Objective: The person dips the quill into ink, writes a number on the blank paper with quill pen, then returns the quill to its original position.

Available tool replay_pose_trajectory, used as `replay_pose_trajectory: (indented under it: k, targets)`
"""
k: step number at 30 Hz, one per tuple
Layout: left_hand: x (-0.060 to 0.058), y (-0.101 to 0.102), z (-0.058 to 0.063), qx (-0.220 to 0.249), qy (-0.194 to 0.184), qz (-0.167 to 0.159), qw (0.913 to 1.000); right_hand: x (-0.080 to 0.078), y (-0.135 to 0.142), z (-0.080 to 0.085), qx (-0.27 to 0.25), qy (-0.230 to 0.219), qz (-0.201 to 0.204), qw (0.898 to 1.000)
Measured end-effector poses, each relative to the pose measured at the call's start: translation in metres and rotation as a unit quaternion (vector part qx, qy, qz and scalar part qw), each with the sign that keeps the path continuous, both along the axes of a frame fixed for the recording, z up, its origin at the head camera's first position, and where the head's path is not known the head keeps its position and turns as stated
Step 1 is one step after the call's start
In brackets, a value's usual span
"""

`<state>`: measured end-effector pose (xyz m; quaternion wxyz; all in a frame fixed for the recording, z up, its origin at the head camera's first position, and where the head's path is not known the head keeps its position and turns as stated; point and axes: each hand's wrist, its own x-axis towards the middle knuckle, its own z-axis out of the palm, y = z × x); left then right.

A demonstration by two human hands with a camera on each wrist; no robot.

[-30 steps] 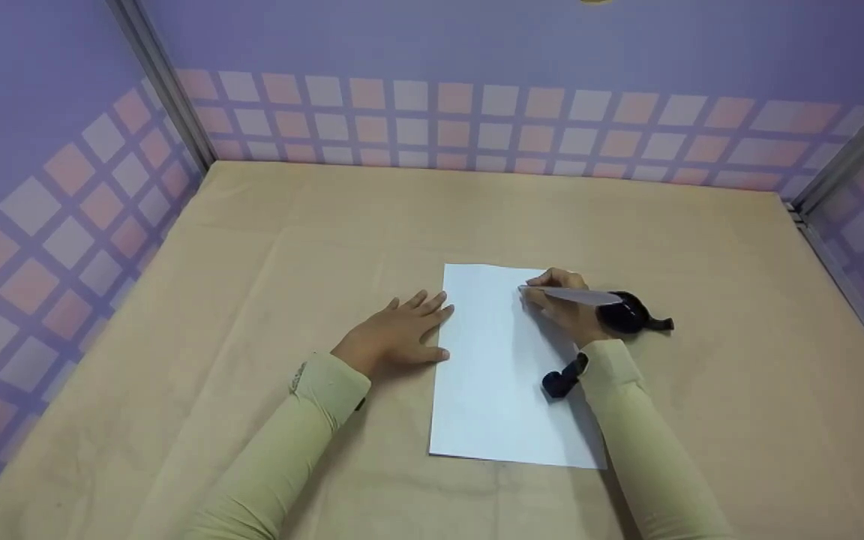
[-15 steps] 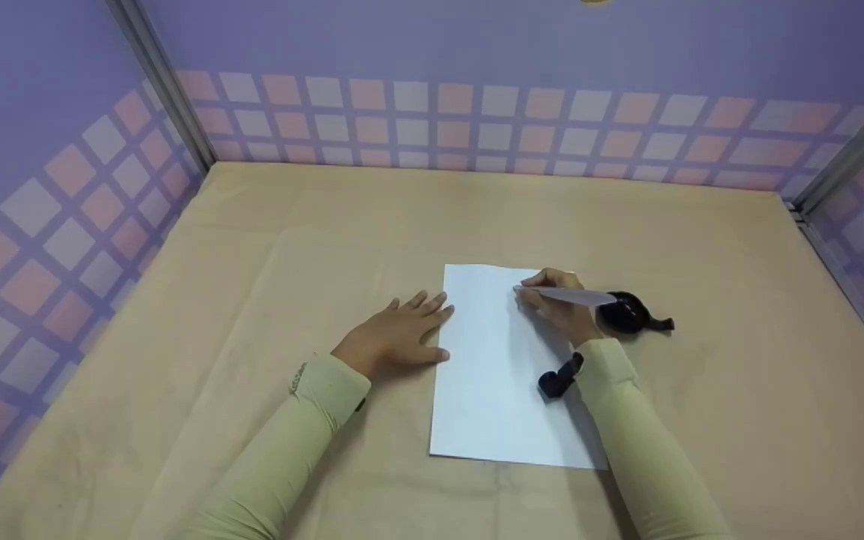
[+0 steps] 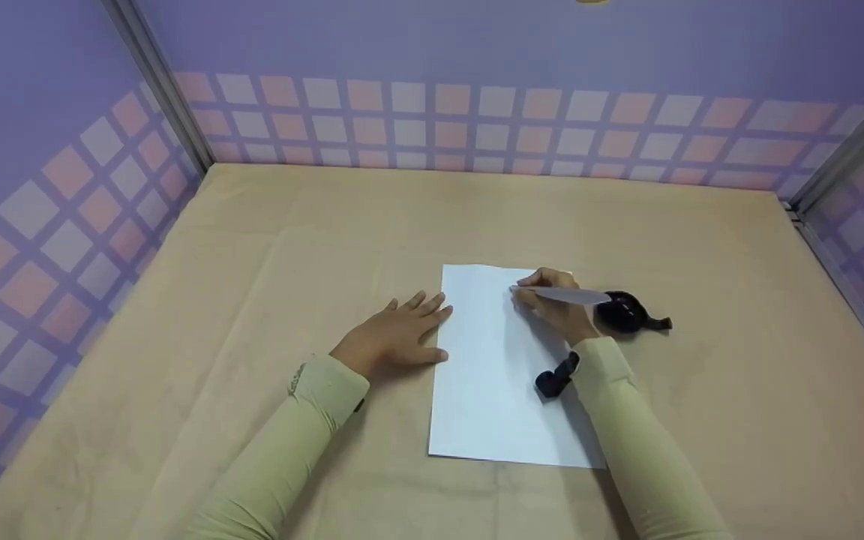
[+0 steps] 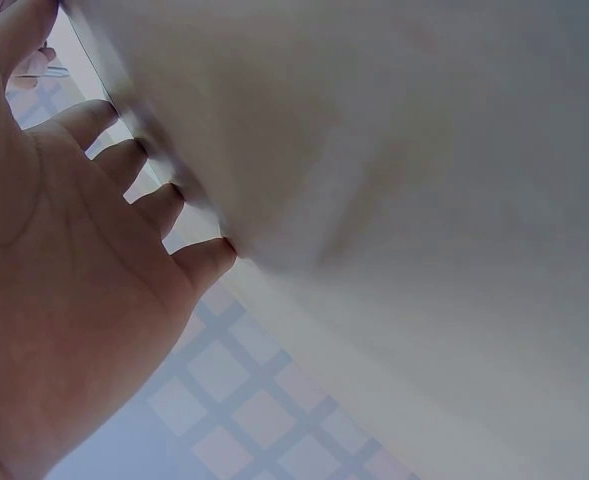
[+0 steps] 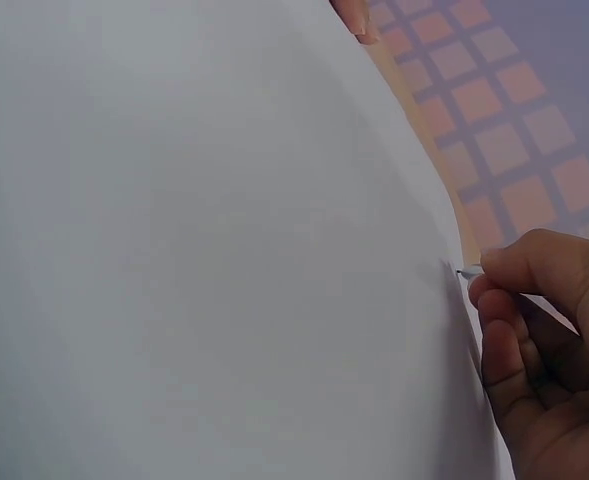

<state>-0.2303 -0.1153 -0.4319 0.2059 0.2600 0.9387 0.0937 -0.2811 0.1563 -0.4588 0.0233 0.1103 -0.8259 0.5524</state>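
Paper: a plain white rectangular sheet of paper (image 3: 488, 390) lies on a tan cloth-covered table (image 3: 312, 262), between the two hands; the left hand is at its left edge and the right hand is over its upper right part.
Left hand: the left hand (image 3: 398, 332) is spread with fingers extended and grasps nothing; its fingertips and thumb tip rest along the paper's left edge.
Right hand: the right hand (image 3: 568, 321) pinches a slim white feather-shaped pen (image 3: 571, 295) close to its tip between thumb and fingers, the other fingers curled beneath.
Pen: it slants across the back of the right hand, tip pointing left over the upper part of the paper, broad tail to the right; whether the tip touches the paper is hard to tell.
Pot: a glossy black rounded pot with a short stubby handle (image 3: 625, 312) stands just right of the right hand; the pen's tail overlaps it in the head view, so contact cannot be judged.
Wrist: a small black device (image 3: 552, 382) at the right cuff covers part of the paper.
Hidden: the right forearm covers the paper's lower right edge, and the right hand most of its upper right corner.
Cut off: in the right wrist view, only a bit of the left hand shows at the top; a yellow object (image 3: 592, 1) is cropped by the head view's upper border.
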Motion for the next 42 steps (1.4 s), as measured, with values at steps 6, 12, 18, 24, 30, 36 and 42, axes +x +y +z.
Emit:
replay_pose_trajectory:
  k: [6,12,18,24,30,36,42]
  targets:
    - [-0.001,0.0,-0.001,0.001,0.005,-0.003,1.0,0.012,-0.009,0.02,-0.02,-0.013,0.02,1.0]
    - [-0.002,0.001,-0.001,-0.007,-0.007,0.004,0.9999,0.018,-0.013,0.027,-0.034,-0.015,0.02,0.999]
    - [-0.002,0.001,-0.002,-0.007,0.002,0.003,1.0,0.016,-0.014,0.023,-0.03,-0.014,0.017,0.999]
    - [-0.002,0.001,-0.002,-0.005,0.004,0.003,1.0,0.009,-0.015,0.014,-0.016,0.006,0.009,1.0]
    - [-0.002,0.002,-0.003,-0.009,0.005,0.007,0.9999,0.016,-0.016,0.024,-0.036,0.001,0.03,0.999]
    - [-0.002,0.002,-0.004,-0.007,0.006,0.007,0.9999,0.015,-0.018,0.022,-0.056,0.001,0.04,0.998]
    - [-0.003,0.001,-0.003,-0.004,0.0,0.005,1.0,0.008,-0.016,0.013,-0.088,-0.013,0.051,0.995]
